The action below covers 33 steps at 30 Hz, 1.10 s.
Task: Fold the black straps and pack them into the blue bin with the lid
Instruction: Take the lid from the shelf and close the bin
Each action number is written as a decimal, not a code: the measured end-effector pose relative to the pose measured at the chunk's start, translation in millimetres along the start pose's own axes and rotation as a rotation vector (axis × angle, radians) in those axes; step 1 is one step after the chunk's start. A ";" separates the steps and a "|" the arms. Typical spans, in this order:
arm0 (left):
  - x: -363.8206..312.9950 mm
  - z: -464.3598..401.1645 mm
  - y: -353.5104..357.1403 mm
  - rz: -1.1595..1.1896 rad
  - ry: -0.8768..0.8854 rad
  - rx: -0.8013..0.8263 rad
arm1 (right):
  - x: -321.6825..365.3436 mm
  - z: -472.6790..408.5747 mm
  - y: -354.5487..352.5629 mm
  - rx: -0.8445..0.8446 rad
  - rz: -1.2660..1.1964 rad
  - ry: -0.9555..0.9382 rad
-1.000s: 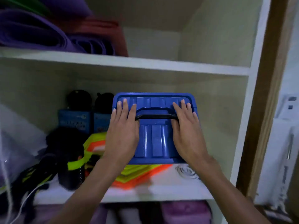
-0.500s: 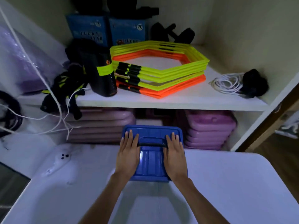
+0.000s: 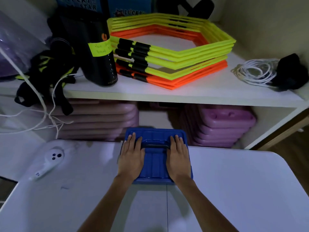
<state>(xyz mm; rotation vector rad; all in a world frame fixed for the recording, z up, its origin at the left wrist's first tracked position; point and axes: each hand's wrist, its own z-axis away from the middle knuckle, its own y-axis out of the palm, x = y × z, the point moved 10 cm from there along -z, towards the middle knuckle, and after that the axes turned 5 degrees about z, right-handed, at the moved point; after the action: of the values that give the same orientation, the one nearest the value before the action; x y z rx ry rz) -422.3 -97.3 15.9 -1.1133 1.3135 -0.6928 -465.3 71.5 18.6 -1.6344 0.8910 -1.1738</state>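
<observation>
The blue bin (image 3: pixel 156 156) sits on the far edge of the white table (image 3: pixel 234 190), right in front of you, with its lid on. A dark handle (image 3: pixel 156 146) lies flat across the lid. Your left hand (image 3: pixel 132 156) lies flat on the left side of the lid, fingers spread out and pointing away from you. Your right hand (image 3: pixel 178 158) lies flat on the right side the same way. Neither hand is curled around anything; the palms just rest on the lid.

A white controller (image 3: pixel 48 160) lies on the table to the left, well apart from the bin. Behind the bin is a white shelf (image 3: pixel 184 96). On it sits a stack of yellow and orange hexagon rings (image 3: pixel 172 47), with a black bottle (image 3: pixel 100 62) just beside it on the left. A tangle of black straps (image 3: pixel 48 71) hangs over the shelf's left edge, with white cords (image 3: pixel 41 113) drooping near them. A coil of white rope (image 3: pixel 255 72) lies on the right. Purple cases (image 3: pixel 222 128) are stacked under the shelf.
</observation>
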 end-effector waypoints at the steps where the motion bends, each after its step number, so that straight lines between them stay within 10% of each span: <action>1: 0.0 1.0 0.4 0.012 -0.011 0.018 | -0.1 0.5 -0.3 -0.004 -0.001 0.006; 15: 18.5 -14.8 -24.6 -0.072 -0.199 -0.150 | 5.0 1.4 9.4 0.110 0.160 -0.017; 23: 80.9 4.1 23.0 0.843 -0.705 0.164 | 5.3 0.5 13.1 0.123 0.162 -0.021; 33: 36.8 0.2 -12.5 0.272 -0.504 -0.051 | 4.5 -0.1 16.7 0.099 0.141 -0.019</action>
<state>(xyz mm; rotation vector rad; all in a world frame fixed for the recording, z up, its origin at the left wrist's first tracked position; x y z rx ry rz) -413.2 -135.0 12.9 -1.0381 1.0208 -0.1587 -464.9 61.9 4.3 -1.4767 0.9068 -1.0861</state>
